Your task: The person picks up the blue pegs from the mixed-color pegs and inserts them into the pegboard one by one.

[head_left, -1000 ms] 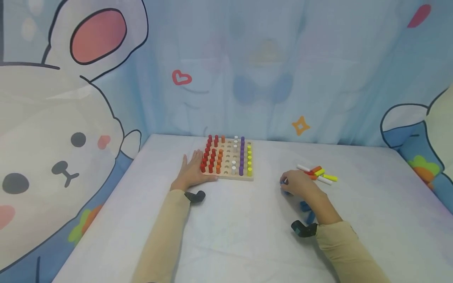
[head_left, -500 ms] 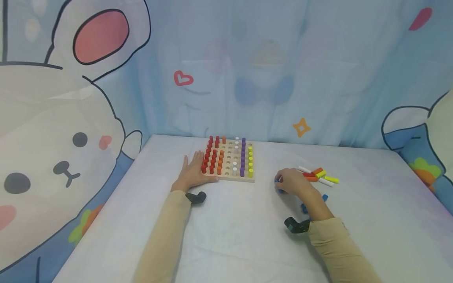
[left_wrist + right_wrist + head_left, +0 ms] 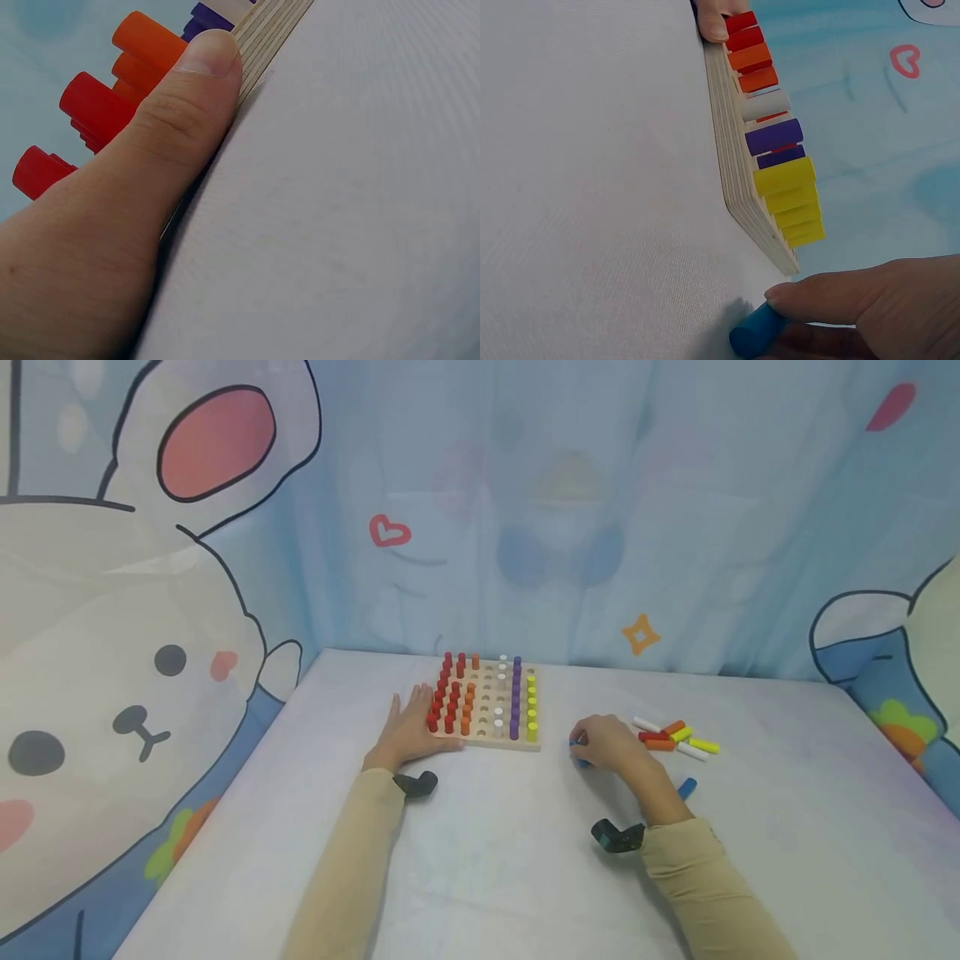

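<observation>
My right hand (image 3: 611,745) pinches a blue peg (image 3: 756,330) between thumb and fingers, low over the table to the right of a wooden pegboard (image 3: 502,744). My left hand (image 3: 408,732) lies at the board's front left corner. Its straight fingers run along the left side, and the thumb (image 3: 184,105) presses on the front edge. Upright in the board stand red pegs (image 3: 450,724), orange pegs (image 3: 466,726), white pegs (image 3: 498,727), purple pegs (image 3: 514,729) and yellow pegs (image 3: 532,732). A column of bare holes separates orange from white.
Behind my right hand lies a loose pile of white, red, orange and yellow pegs (image 3: 660,745). Another blue peg (image 3: 687,788) lies beside my right forearm. A printed curtain (image 3: 555,568) hangs at the table's far edge.
My right hand has moved left towards the board, holding the blue peg. Its forearm now covers blue pegs that showed beside it earlier. My left hand keeps its place on the board.
</observation>
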### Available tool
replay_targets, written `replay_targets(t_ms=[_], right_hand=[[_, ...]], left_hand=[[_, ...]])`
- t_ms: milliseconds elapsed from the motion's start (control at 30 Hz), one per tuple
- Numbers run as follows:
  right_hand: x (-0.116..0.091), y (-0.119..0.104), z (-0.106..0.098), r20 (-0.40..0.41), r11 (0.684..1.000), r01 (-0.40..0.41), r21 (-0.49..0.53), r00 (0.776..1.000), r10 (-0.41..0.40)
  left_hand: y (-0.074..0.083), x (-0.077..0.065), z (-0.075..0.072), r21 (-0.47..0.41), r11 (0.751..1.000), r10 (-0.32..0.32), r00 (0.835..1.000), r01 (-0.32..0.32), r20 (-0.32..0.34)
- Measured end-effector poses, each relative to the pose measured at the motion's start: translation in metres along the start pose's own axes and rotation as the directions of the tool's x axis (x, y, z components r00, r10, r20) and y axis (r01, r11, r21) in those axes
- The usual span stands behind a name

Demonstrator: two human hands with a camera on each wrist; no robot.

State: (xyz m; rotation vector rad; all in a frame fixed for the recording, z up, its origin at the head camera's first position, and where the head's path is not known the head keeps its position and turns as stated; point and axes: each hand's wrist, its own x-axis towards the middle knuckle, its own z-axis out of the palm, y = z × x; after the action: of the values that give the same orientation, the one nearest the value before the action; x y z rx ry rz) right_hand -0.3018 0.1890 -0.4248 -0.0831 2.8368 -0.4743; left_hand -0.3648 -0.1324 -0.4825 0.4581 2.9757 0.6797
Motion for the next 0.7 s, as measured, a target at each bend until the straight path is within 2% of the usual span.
replay_targets(t_ms=[300,700], right_hand=[[0.006,-0.009,-0.002,-0.039,1.000,0.019,0.004,0.999,-0.019],[0.026,-0.011,-0.003,-0.074,0.999,0.013,0.029,0.997,-0.011]], left_hand=[[-0.001,0.002,0.002,0.006,1.000,0.001,1.000,-0.001,-0.014],[-0.001,0.001,0.002,0.015,1.000,0.018,0.999,-0.018,-0.030]])
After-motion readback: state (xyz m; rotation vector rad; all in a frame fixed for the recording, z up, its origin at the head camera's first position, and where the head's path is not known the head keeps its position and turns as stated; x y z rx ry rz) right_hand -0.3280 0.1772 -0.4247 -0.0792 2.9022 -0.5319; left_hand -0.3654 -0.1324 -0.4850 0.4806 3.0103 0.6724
